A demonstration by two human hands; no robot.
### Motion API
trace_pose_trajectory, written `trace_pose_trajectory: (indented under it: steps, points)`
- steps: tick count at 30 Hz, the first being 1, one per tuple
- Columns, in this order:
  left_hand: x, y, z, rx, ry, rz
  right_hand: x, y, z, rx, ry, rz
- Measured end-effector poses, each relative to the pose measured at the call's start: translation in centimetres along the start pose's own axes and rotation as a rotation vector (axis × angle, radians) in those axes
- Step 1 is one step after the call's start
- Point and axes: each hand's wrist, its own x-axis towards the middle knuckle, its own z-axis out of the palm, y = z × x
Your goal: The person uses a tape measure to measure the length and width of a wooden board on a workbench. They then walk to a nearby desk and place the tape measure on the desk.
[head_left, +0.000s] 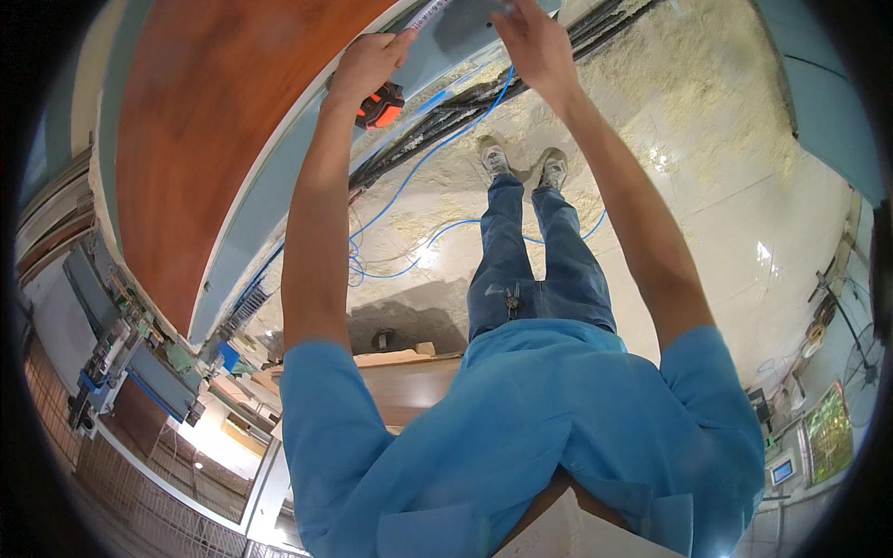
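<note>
At the top of the head view, my left hand (366,67) is closed around an orange and black tape measure (380,108). The case pokes out below the palm. From near its fingertips a white tape blade (428,13) runs up and right, past the picture's upper edge. Farther right, my right hand (535,45) reaches over the blue-grey edge of a long bench (456,51). Its fingers bend toward the bench surface and are partly cut off by the picture's edge, so their grip is unclear.
A large reddish-brown wooden panel (214,121) lies at the left on the bench. Black cables (437,135) run along the bench's foot, and a thin blue hose (409,177) loops across the dusty floor (688,121). Behind me are wooden boards (405,381).
</note>
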Motion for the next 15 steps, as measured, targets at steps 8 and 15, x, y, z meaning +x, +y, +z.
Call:
trace_pose_trajectory:
  steps: [8,15]
  points:
    - [-0.6,0.1,-0.4,-0.208,-0.104,-0.102,6.7,0.9,5.4,-0.147,0.099,-0.158]
    - [-4.5,-1.8,-2.4,-0.547,-0.258,-0.143,6.4,-0.3,4.2,-0.113,0.02,-0.017]
